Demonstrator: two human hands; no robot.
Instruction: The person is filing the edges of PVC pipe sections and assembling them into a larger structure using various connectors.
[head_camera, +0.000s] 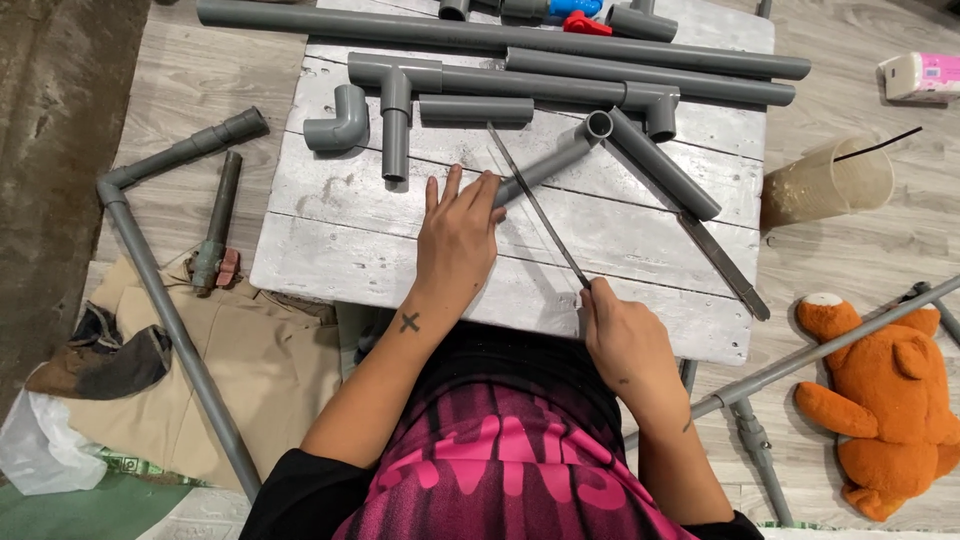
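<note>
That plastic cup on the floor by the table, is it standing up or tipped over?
Tipped over. The plastic cup lies on its side on the floor, its mouth facing right, with a black straw sticking out. Whether anything is inside, I cannot tell.

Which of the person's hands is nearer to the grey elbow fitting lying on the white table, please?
The left. The left hand presses a short grey pipe to the right of the elbow fitting; the right hand, gripping a thin blade, sits farther away at the table's near edge.

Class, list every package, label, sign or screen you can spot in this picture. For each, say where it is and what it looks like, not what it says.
Tissue pack: on the floor at the top right, beyond the table; a soft rectangular packet, white and pink.
No signs or screens in view.
</note>
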